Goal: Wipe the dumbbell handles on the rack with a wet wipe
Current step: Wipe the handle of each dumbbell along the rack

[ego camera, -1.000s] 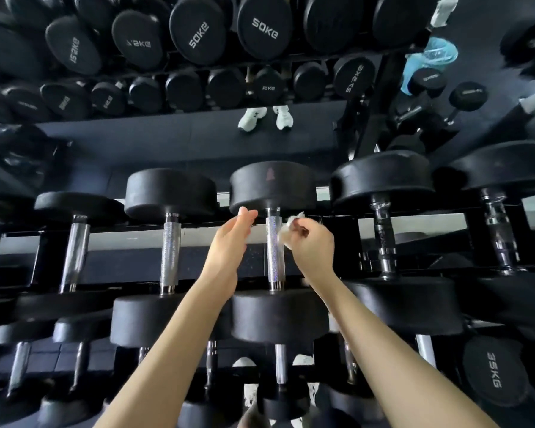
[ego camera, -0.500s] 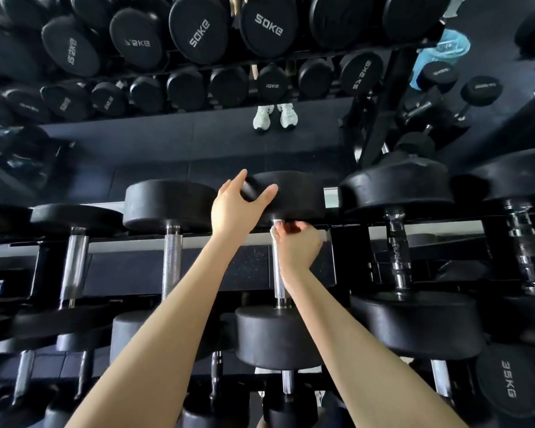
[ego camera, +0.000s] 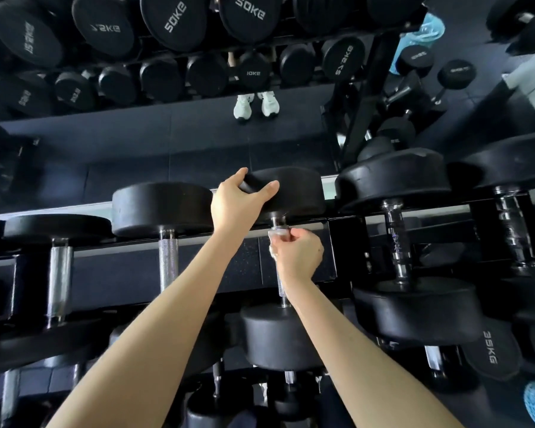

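A black dumbbell (ego camera: pixel 294 193) lies on the top tier of the rack (ego camera: pixel 346 242), its chrome handle (ego camera: pixel 281 288) running toward me. My left hand (ego camera: pixel 235 205) grips the rim of its far head, thumb on the near face. My right hand (ego camera: pixel 297 254) is curled round the upper end of the handle with a white wet wipe (ego camera: pixel 275 234) pressed between fingers and metal. Most of the wipe is hidden inside the fist. The near head (ego camera: pixel 275 338) sits below my right wrist.
More black dumbbells lie on both sides, one to the left (ego camera: pixel 161 208) and one to the right (ego camera: pixel 393 180). A mirror (ego camera: pixel 167 143) behind the rack reflects weights and white shoes (ego camera: pixel 255 103). Lower tiers hold further dumbbells, one marked 35KG (ego camera: pixel 491 347).
My left hand rose from beside the handle and took hold of the far head's rim. My right hand slid up the handle with the wipe to just under that head.
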`<action>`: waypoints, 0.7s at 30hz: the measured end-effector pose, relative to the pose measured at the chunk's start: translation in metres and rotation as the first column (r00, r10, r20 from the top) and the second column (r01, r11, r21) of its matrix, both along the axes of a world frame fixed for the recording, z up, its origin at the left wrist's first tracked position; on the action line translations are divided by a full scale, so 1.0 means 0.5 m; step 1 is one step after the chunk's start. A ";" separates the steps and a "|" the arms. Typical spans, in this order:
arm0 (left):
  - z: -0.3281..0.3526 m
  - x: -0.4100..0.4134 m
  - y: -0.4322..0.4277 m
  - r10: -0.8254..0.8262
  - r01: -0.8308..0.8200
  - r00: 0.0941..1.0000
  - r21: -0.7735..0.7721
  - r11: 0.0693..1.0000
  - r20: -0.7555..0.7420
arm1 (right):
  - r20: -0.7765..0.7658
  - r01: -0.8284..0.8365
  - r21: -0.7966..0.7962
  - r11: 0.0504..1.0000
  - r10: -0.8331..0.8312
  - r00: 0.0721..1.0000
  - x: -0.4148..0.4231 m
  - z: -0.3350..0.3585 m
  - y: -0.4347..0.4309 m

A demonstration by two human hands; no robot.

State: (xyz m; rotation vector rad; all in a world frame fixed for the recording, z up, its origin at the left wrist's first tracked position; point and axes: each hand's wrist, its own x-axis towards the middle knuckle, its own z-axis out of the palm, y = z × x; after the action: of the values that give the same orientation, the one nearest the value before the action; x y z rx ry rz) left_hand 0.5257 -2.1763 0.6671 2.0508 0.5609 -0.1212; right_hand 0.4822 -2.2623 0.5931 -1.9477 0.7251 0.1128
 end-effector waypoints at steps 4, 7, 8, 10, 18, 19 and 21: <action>-0.004 0.001 0.002 -0.011 0.010 1.000 0.025 1.000 0.010 | -0.004 0.097 -0.031 0.995 -0.097 0.995 0.032 0.019 0.023; -0.005 0.001 -0.002 -0.021 0.021 1.000 0.022 1.000 0.000 | 0.016 0.059 -0.052 0.997 -0.058 0.998 0.032 0.017 0.015; -0.003 0.002 -0.001 -0.025 0.025 1.000 0.023 0.999 0.006 | 0.032 -0.010 -0.088 0.996 0.013 0.999 0.028 0.011 0.007; -0.001 0.006 0.004 -0.033 0.033 0.999 0.011 0.999 0.002 | 0.040 -0.146 -0.154 0.977 0.154 0.987 0.011 0.009 -0.012; 0.001 0.019 0.015 -0.063 0.063 0.997 0.005 0.998 -0.038 | -0.256 -0.441 -0.173 0.881 0.393 0.883 -0.062 0.010 -0.065; 0.005 0.017 0.015 -0.068 0.069 0.997 0.009 0.998 -0.035 | -0.320 -0.476 -0.151 0.866 0.413 0.853 -0.063 0.011 -0.070; 0.008 0.015 0.018 -0.083 0.084 0.996 0.022 0.996 -0.031 | -0.454 -0.574 -0.127 0.809 0.467 0.759 -0.065 0.017 -0.082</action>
State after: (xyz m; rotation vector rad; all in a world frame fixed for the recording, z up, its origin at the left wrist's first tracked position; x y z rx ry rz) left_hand 0.5334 -2.1674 0.6713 2.0983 0.4970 -0.1962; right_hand 0.4497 -2.3035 0.6017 -2.3751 0.4339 0.8313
